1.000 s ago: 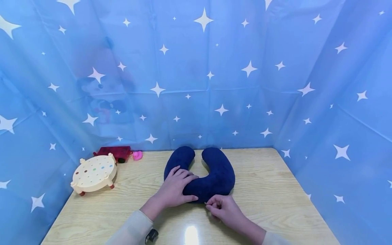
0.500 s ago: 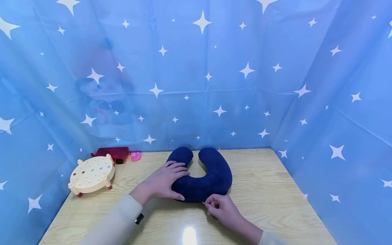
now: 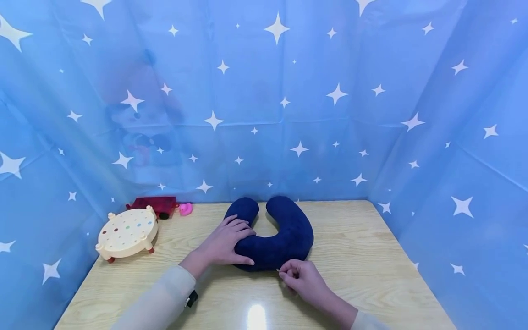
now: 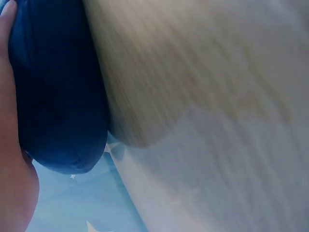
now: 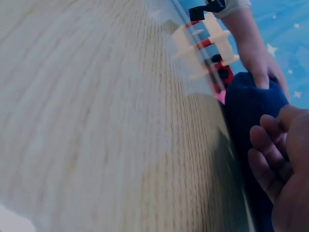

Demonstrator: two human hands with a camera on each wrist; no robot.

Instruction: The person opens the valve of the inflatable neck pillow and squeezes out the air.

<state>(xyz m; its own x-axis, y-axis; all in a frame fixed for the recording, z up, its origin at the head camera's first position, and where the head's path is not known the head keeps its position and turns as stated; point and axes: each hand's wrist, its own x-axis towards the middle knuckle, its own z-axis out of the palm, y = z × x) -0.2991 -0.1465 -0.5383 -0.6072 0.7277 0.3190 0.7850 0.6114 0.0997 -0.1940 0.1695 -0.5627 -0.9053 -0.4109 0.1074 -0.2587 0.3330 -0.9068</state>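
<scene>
A dark blue U-shaped neck pillow (image 3: 290, 229) lies on the wooden table, its two ends toward the back curtain. My left hand (image 3: 220, 242) rests over the pillow's left side, fingers outstretched and thumb along the front. In the left wrist view, part of this hand (image 4: 14, 145) lies along the pillow (image 4: 60, 87). At the pillow's front edge, my right hand (image 3: 303, 279) pinches a tiny shiny zipper pull (image 3: 278, 270) between thumb and forefinger. The right wrist view shows the right hand's other fingers (image 5: 268, 150) curled beside the pillow; the zipper pull is hidden there.
On the table's left stands a round cream pegboard-like stand (image 3: 128, 233) on short red-tipped legs. Behind it are a translucent red toy cart (image 3: 154, 205) with black wheels and a pink toy duck (image 3: 185, 209). A blue star-patterned curtain (image 3: 255, 101) encloses the table.
My left hand has slid left and a little back along the pillow, and the pillow has shifted slightly left. The right hand keeps its pinch at the front edge.
</scene>
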